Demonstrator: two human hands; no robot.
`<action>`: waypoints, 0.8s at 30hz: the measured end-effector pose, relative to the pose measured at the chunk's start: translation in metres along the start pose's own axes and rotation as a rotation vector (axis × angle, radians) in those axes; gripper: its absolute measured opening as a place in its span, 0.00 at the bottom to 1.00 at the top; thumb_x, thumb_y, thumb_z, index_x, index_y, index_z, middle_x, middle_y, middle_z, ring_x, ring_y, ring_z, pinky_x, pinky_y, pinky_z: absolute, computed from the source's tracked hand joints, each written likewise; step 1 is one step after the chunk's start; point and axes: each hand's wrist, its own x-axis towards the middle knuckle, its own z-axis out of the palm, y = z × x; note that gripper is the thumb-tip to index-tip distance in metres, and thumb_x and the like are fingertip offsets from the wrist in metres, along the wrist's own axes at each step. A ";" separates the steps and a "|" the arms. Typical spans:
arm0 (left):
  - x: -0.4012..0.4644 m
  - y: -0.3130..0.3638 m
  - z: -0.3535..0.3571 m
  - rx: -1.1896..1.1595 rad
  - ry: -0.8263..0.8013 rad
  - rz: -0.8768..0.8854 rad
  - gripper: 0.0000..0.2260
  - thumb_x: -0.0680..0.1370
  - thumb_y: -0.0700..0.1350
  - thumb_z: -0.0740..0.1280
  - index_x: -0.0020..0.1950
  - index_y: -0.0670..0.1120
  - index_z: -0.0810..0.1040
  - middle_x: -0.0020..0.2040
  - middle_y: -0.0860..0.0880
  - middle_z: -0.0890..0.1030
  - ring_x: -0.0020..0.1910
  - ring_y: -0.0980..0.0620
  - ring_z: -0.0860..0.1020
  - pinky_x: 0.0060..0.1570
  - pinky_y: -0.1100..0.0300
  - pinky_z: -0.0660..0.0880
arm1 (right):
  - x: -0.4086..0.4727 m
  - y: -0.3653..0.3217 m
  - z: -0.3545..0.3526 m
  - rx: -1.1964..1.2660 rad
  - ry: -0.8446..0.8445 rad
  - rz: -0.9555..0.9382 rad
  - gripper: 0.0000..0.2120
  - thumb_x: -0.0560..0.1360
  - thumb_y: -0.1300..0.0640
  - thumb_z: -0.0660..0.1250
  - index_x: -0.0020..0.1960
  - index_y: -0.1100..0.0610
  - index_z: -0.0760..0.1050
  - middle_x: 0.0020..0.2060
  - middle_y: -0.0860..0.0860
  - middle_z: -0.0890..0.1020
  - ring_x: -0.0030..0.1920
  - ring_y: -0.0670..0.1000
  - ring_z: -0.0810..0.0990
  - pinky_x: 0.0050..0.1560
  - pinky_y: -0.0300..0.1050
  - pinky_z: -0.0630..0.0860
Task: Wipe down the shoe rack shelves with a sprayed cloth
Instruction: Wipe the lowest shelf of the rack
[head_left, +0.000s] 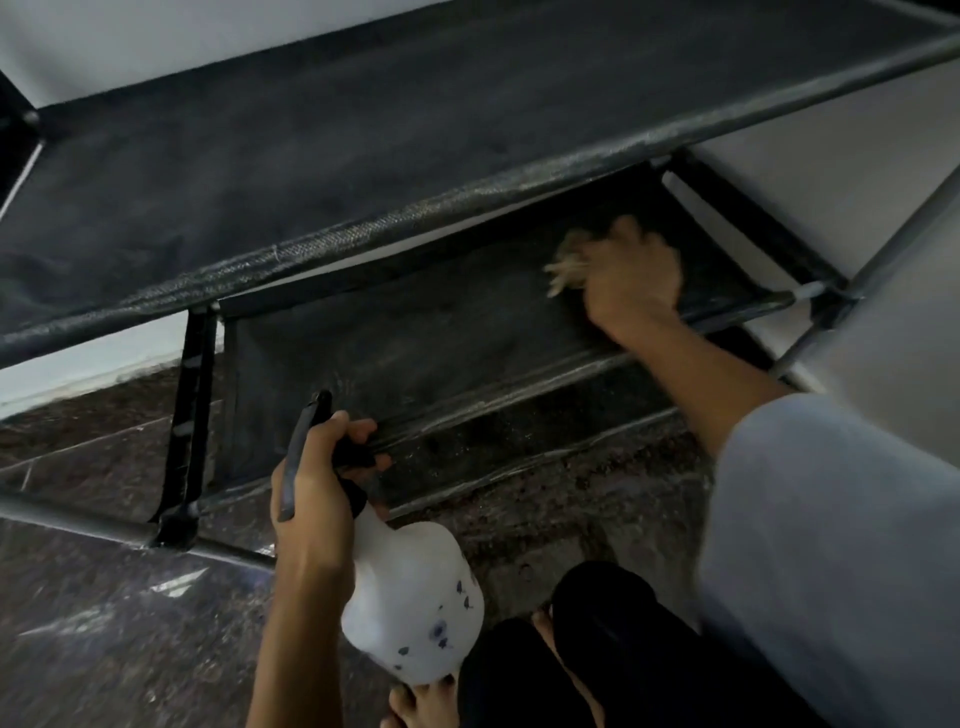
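Nearest us, our left hand (317, 483) grips the bottle (410, 597) by its trigger neck. Farther right, our right hand (631, 273) bunches the cloth (563, 260) on the lower shelf (415, 332) (blurred). Cloth seems soft and light; we judge a loose wad grips best.

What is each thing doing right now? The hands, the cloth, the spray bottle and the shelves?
Right hand: gripping the cloth, pressed on the lower shelf.
Cloth: bunched up, blurred.
Left hand: holding the spray bottle by its black head.
Spray bottle: tilted, held off the floor.
Lower shelf: bare, being wiped.
Upper shelf: bare, dusty-looking.
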 end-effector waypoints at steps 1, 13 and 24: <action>0.000 0.000 0.000 -0.009 0.000 -0.002 0.13 0.78 0.51 0.62 0.40 0.46 0.81 0.42 0.49 0.84 0.39 0.50 0.80 0.28 0.62 0.76 | 0.003 0.013 -0.003 -0.015 -0.027 0.086 0.18 0.77 0.57 0.62 0.66 0.54 0.72 0.65 0.59 0.68 0.61 0.63 0.70 0.58 0.52 0.69; -0.001 0.001 0.002 -0.030 -0.038 0.018 0.12 0.71 0.54 0.62 0.38 0.47 0.78 0.43 0.46 0.82 0.39 0.50 0.81 0.25 0.61 0.75 | -0.033 -0.149 0.003 0.274 -0.238 -0.525 0.17 0.76 0.56 0.63 0.64 0.52 0.75 0.63 0.55 0.75 0.62 0.58 0.76 0.57 0.48 0.73; -0.004 0.008 0.003 -0.008 -0.004 -0.038 0.15 0.79 0.51 0.60 0.35 0.48 0.77 0.43 0.47 0.82 0.40 0.46 0.81 0.27 0.56 0.69 | -0.021 0.019 -0.016 0.268 -0.215 -0.037 0.13 0.74 0.53 0.65 0.58 0.48 0.78 0.57 0.56 0.79 0.57 0.59 0.78 0.54 0.49 0.73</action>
